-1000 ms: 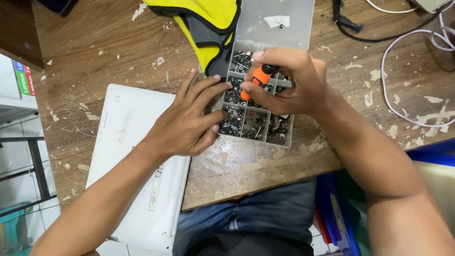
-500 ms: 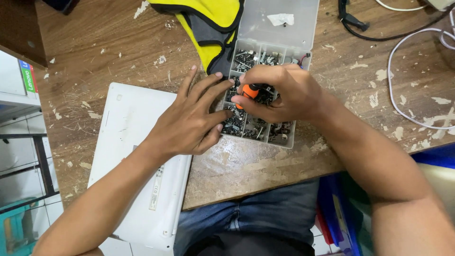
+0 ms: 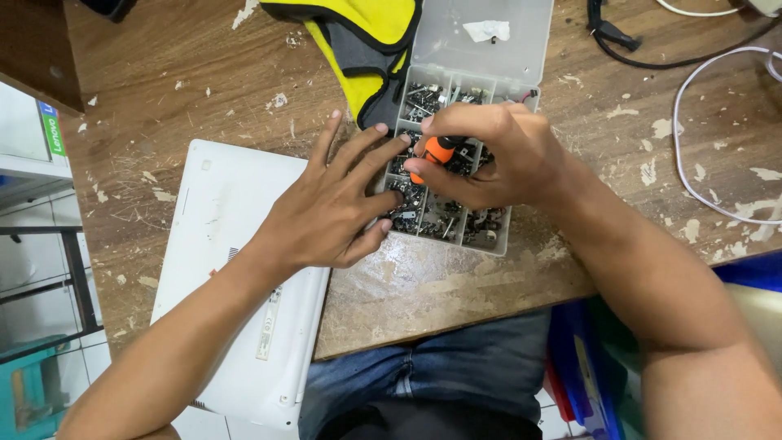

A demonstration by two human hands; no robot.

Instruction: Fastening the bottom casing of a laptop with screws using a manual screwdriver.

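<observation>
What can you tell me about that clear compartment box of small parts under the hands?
The clear plastic box lies flat on the worn wooden table, its hinged lid open away from the person. Dividers split it into small cells full of dark metal screws and bits. The left hand rests its fingers on the near-left cells; the right hand, holding an orange-handled tool, covers the middle.

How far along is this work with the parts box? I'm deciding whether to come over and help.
Done: the clear compartment box lies open, lid back, and the white laptop lies closed, underside up. In hand: the right hand grips an orange-handled tool over the middle compartments while the left hand steadies the box's edge, fingertips in the small metal parts. Left: no part shows picked out, and the laptop lies untouched.
</observation>
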